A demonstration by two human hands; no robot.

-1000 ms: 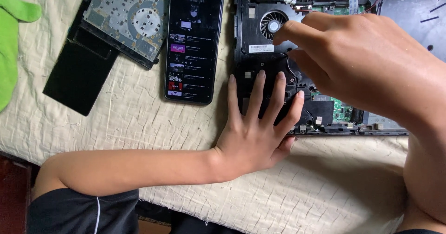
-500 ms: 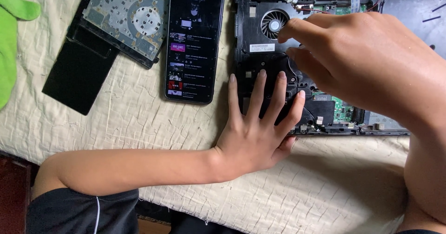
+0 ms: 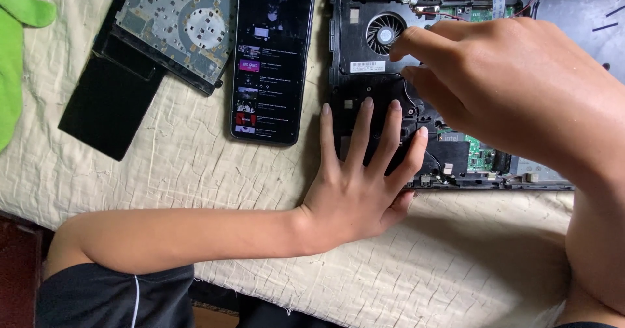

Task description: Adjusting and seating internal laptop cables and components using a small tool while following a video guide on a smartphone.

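- Hands over an opened black laptop chassis [image 3: 364, 48] with bare circuit board, lying on a cream quilted cloth [image 3: 195, 165] that covers the worktop.
- Left hand [image 3: 364, 185] pressed flat, palm down, fingers [image 3: 374, 129] spread across the chassis's near left corner; holding nothing, likely steadying the base against sliding.
- Right hand [image 3: 514, 87] arched above the middle of the board, fingertips [image 3: 407, 41] drawn together and pointing left, close beside the round black cooling fan [image 3: 384, 32]; whether anything small sits pinched between them: cannot tell, hidden by the knuckles.
- Fan and its dark housing just beyond the left fingertips, directly under the right ones, so both hands meet at the same corner.
- Black smartphone [image 3: 272, 61] with lit screen, face up just left of the chassis, probably kept there for viewing.
- Grey metal drive unit with round hub [image 3: 179, 22] and flat black rectangular panel [image 3: 107, 107] set aside further left, well clear of the hands.
- Green fabric piece [image 3: 16, 48] at the far left edge.
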